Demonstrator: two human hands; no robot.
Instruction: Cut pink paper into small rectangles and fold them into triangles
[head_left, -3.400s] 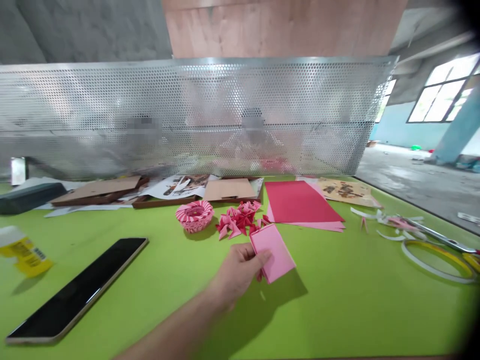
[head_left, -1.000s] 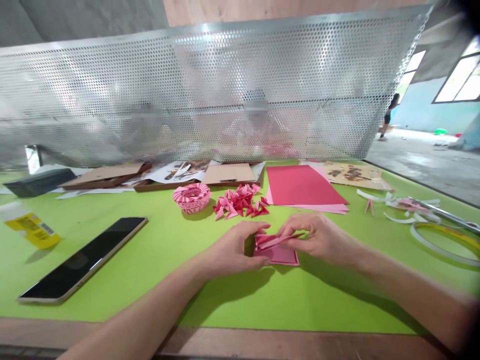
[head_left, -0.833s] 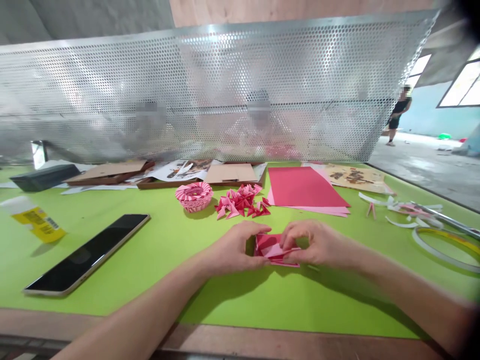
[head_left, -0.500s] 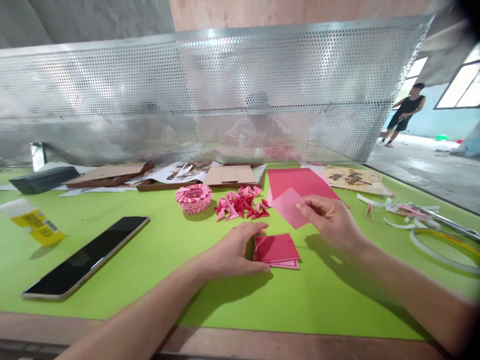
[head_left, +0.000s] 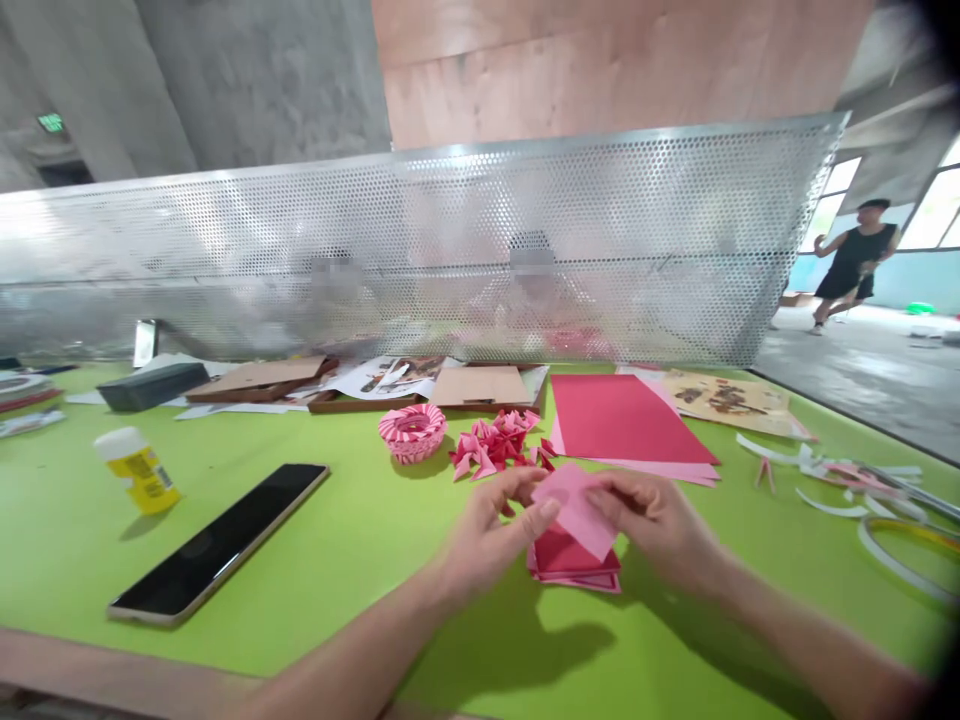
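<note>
A small square of light pink paper (head_left: pixel 577 508) is held between both hands above the table. My left hand (head_left: pixel 499 530) pinches its left edge between thumb and fingers. On the right side, my right hand (head_left: pixel 649 515) grips the same sheet. Directly beneath lies a stack of red and pink paper squares (head_left: pixel 577 568), partly covered by the sheet. Folded red and pink paper pieces (head_left: pixel 495 445) form a pile just beyond my hands. Left of that pile sits a round pink woven-looking paper basket (head_left: pixel 412 434).
A phone (head_left: pixel 225 540) and glue stick (head_left: pixel 139 470) are at left. Large red sheets (head_left: pixel 626 418) lie behind my right hand, with paper strips (head_left: pixel 832 480) and a tape ring (head_left: pixel 907 560) at right. A perforated metal screen (head_left: pixel 450 250) stands behind; a person (head_left: pixel 859 262) is beyond.
My left hand has risen from beside the stack and taken hold of the light pink sheet. My right hand has brought the sheet over the stack. The camera view has tilted up.
</note>
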